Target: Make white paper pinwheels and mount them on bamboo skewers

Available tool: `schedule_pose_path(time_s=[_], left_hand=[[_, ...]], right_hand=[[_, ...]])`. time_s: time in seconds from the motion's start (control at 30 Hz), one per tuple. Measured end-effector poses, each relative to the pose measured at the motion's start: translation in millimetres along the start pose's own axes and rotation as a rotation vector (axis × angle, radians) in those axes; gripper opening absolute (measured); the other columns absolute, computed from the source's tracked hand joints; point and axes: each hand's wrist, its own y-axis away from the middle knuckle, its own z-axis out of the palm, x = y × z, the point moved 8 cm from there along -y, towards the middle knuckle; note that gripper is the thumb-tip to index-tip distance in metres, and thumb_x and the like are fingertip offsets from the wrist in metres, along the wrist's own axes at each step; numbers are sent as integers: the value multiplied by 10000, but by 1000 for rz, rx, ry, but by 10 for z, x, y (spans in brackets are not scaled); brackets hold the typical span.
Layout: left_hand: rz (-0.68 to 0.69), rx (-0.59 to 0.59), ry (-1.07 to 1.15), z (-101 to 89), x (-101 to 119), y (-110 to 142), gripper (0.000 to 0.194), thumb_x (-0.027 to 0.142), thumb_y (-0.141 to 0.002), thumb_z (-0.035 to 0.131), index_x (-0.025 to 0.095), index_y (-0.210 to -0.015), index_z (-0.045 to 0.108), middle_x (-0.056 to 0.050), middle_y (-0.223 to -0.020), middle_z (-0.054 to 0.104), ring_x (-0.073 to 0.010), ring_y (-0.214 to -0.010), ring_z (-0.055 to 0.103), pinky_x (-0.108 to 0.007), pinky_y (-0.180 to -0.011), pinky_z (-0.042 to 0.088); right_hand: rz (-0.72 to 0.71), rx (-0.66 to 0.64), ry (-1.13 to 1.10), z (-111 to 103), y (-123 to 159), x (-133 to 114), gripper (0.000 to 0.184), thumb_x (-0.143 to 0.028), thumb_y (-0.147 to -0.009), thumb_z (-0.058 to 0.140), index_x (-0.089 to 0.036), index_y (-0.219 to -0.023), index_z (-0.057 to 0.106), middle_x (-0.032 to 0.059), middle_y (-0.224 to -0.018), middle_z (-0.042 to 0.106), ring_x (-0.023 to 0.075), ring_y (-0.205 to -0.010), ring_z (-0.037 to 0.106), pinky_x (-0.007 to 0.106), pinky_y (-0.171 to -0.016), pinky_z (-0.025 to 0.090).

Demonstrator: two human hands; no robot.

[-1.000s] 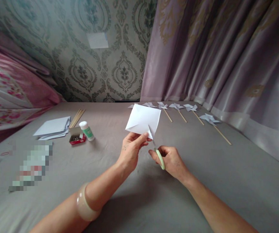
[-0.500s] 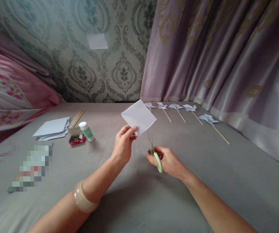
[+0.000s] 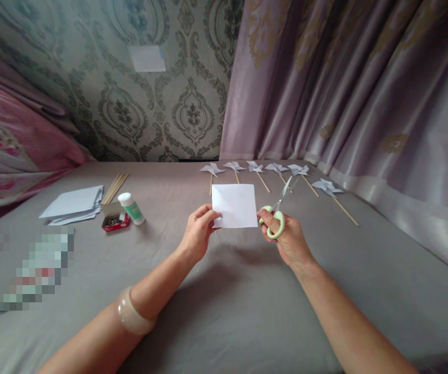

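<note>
Head view: a grey cloth-covered surface is bearing six pinwheels near its far edge, the leftmost no longer hiding behind the white paper. That sheet, above the surface, is now facing squarely instead of tilting cornerwise; the left hand is gripping its left edge. The right hand is clasping green-handled scissors, now pointing away beside the paper. A capped bottle is standing by an open red box, which is holding small dark pieces.
</note>
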Motion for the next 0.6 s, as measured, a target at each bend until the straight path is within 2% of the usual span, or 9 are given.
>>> schedule_pose_path(time_s=[0.33, 0.6], left_hand=[[41, 4, -119, -4, -40, 0, 187, 258, -588, 664, 161, -748, 683, 6, -690, 636, -110, -622, 538, -217, -607, 418], [53, 42, -183, -80, -119, -38, 225, 285, -609, 694, 169, -802, 687, -6, -715, 646, -122, -651, 553, -229, -605, 415]], right_hand=[[-22, 25, 7, 14, 30, -42, 363, -430, -578, 770, -180, -575, 507, -73, -483, 420, 57, -439, 334, 212, -406, 265], [-74, 10, 92, 65, 39, -4, 280, -367, -565, 744, -182, -667, 560, -34, -586, 536, 104, -555, 459, 223, -491, 377]])
